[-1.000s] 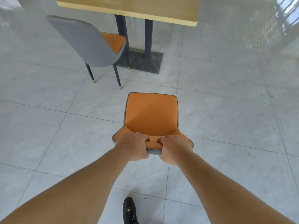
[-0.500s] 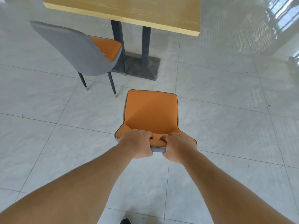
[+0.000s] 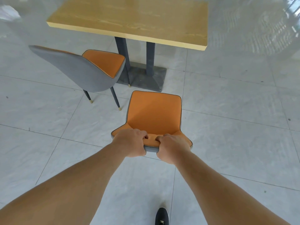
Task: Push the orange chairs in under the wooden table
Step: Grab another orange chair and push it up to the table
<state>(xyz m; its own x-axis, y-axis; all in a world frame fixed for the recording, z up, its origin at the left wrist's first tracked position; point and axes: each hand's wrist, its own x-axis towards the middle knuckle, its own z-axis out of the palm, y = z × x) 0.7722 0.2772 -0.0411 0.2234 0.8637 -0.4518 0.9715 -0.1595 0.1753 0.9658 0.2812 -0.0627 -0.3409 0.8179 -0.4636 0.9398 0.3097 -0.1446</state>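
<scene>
An orange chair (image 3: 154,112) with a grey back stands on the tiled floor right in front of me, its seat pointing at the wooden table (image 3: 134,18). My left hand (image 3: 131,143) and my right hand (image 3: 172,148) both grip the top edge of its backrest, side by side. The seat's front edge lies just short of the table's dark base (image 3: 142,78). A second orange chair (image 3: 90,70), seen from its grey back, stands to the left with its seat partly under the table's near edge.
Two dark table posts (image 3: 150,56) rise from the flat base between the chairs. Pale floor tiles (image 3: 235,135) spread out to the right and left. My black shoe (image 3: 161,216) shows at the bottom edge.
The held chair and I have come closer to the table; its seat front now nearly reaches the base. The table and the left chair look larger and lower in view.
</scene>
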